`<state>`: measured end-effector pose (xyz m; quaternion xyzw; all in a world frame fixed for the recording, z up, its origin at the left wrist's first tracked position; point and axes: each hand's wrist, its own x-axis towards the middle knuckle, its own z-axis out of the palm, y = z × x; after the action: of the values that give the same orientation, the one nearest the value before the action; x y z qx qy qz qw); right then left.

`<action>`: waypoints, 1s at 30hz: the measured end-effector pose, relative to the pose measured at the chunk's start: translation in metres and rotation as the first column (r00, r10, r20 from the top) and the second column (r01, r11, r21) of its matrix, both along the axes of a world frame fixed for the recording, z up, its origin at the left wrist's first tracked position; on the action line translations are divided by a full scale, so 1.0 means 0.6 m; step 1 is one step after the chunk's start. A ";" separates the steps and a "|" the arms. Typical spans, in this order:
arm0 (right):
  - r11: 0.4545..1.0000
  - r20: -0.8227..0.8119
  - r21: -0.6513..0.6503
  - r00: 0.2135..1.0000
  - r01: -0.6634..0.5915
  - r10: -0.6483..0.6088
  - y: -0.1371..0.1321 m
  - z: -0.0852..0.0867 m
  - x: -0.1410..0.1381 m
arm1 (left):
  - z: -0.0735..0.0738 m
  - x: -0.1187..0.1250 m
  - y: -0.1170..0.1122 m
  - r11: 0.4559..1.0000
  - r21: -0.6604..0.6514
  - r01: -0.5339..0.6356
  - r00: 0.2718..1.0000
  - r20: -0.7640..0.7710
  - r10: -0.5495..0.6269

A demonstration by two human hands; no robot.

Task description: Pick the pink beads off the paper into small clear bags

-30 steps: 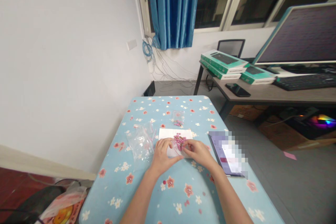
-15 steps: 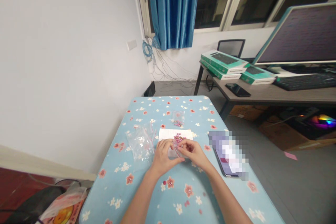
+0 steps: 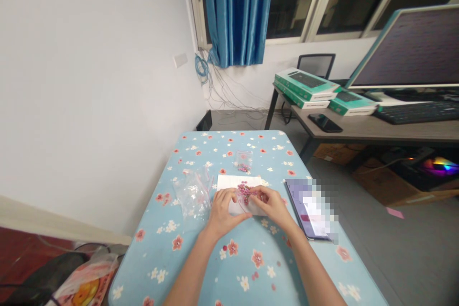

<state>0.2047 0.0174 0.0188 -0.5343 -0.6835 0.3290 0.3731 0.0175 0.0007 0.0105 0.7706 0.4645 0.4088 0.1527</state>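
Note:
My left hand (image 3: pixel 223 211) and my right hand (image 3: pixel 271 204) meet over a white paper sheet (image 3: pixel 229 182) on the blue flowered table (image 3: pixel 201 248). Between their fingertips is a small clear zip bag (image 3: pixel 244 202) lying on the sheet. A pile of pink beads (image 3: pixel 245 190) sits just beyond the fingers. My left fingers are curled on the bag's left edge. My right thumb and fingers pinch at the beads and the bag's mouth.
A heap of empty clear zip bags (image 3: pixel 193 193) lies left of the sheet. A small bag with pink beads (image 3: pixel 243 161) lies farther back. A phone (image 3: pixel 310 210) rests at the table's right edge. A desk (image 3: pixel 362 126) with boxes, keyboard and monitor stands to the right.
My right hand has shifted slightly back and forth by the beads, its fingers staying pinched at the bag's mouth. My left hand has barely moved.

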 end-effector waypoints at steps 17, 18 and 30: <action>0.964 0.691 -0.017 0.694 -0.267 0.204 0.033 0.050 0.002 | 0.000 -0.001 0.002 1.000 -0.022 0.000 1.000 0.024 0.000; 0.956 0.707 -0.019 0.673 -0.291 0.219 0.036 0.054 0.000 | 0.000 -0.001 0.002 1.000 -0.023 0.002 1.000 0.027 -0.002; 0.902 0.801 -0.065 0.516 -0.428 0.303 0.062 0.055 -0.014 | -0.002 -0.003 0.004 1.000 -0.027 -0.007 0.999 0.035 0.008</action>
<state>0.1961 0.0548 0.0518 -0.4399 -0.8946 0.0783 -0.0117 0.0156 0.0031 0.0094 0.7594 0.4699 0.4167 0.1698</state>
